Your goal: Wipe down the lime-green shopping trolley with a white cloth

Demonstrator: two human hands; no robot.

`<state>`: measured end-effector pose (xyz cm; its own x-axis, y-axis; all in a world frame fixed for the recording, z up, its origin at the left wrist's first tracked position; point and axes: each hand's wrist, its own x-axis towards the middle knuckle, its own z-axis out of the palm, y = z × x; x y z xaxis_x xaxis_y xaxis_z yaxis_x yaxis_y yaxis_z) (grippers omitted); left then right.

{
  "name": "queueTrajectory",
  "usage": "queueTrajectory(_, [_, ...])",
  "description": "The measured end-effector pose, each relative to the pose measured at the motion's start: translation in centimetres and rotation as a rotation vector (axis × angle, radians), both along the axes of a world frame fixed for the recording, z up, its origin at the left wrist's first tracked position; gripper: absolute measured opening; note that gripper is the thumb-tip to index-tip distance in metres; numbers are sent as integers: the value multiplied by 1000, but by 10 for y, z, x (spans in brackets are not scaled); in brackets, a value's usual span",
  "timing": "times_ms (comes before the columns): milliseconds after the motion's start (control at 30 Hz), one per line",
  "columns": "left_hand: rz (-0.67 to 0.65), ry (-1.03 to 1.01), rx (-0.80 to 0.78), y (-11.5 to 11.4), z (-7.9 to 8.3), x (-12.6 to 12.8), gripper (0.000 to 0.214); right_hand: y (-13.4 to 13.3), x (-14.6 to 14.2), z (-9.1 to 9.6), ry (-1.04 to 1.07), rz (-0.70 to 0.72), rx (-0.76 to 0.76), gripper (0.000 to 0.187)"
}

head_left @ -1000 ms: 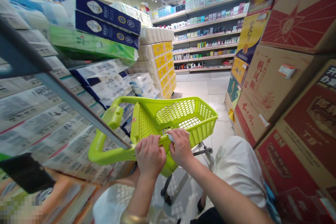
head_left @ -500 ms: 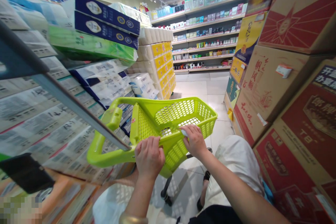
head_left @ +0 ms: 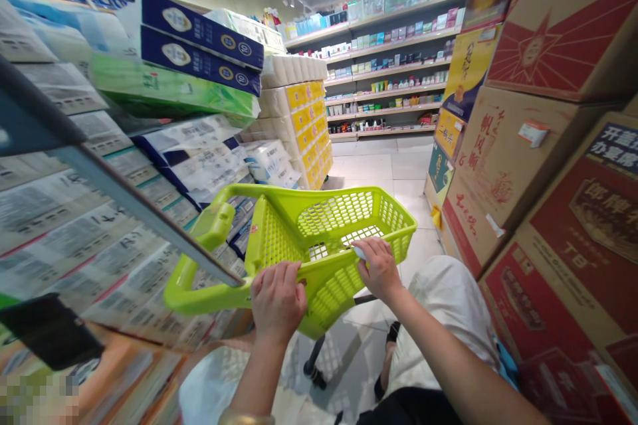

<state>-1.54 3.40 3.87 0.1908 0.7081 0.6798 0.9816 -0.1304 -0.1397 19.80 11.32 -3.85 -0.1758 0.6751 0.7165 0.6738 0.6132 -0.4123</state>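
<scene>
A lime-green plastic shopping cart (head_left: 294,265) with perforated sides stands at an angle before me, and its basket holds nothing I can see. My left hand (head_left: 278,295) is wrapped over the near rim, close to the handle end. Farther along that same rim, my right hand (head_left: 379,269) is closed on a small white cloth (head_left: 359,252) and rests against the edge. Most of the cloth is hidden under my fingers, so it could also be a tissue. Below the basket, a dark leg with a caster (head_left: 314,372) touches the floor.
Tissue packs (head_left: 199,40) and white cartons (head_left: 60,212) are stacked along the left. Cardboard boxes (head_left: 518,146) rise on the right. Shelves of small goods (head_left: 389,66) line the back, beyond the tiled floor (head_left: 383,163). A grey bar (head_left: 149,206) crosses the left foreground.
My right hand has slid a little to the right along the cart's rim with the white cloth. My left hand has shifted slightly left, still on the rim. The cart is almost unmoved.
</scene>
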Motion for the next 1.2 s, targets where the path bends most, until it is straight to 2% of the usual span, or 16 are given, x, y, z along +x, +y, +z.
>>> queueTrajectory(200, [46, -41, -81, 2, 7, -2, 30, -3, -5, -1, 8, -44, -20, 43])
queueTrajectory(367, [134, -71, -55, 7, 7, 18, 45, -7, -15, 0, 24, -84, -49, 44])
queueTrajectory(567, [-59, -39, -250, 24, -9, 49, 58, -10, -16, 0, -5, -85, -42, 45])
queueTrajectory(667, [-74, -20, -335, 29, -17, 50, 55, -9, -7, -1, -41, -69, -27, 45])
queueTrajectory(767, [-75, 8, -352, 29, -21, 48, 54, -6, 2, 0, -20, -113, -35, 40])
queueTrajectory(900, [-48, -1, -360, 28, -20, 53, 52, -9, -8, 7, 39, -213, -92, 39])
queueTrajectory(1067, [-57, -25, -353, 29, -20, 56, 37, -20, -44, 18, 16, -91, -123, 43])
queueTrajectory(1133, [-61, -29, -351, 29, -20, 54, 37, -20, -46, 19, -9, -42, -125, 43])
queueTrajectory(1200, [-61, -20, -360, 29, -21, 52, 43, -16, -35, 16, -35, -28, -124, 42])
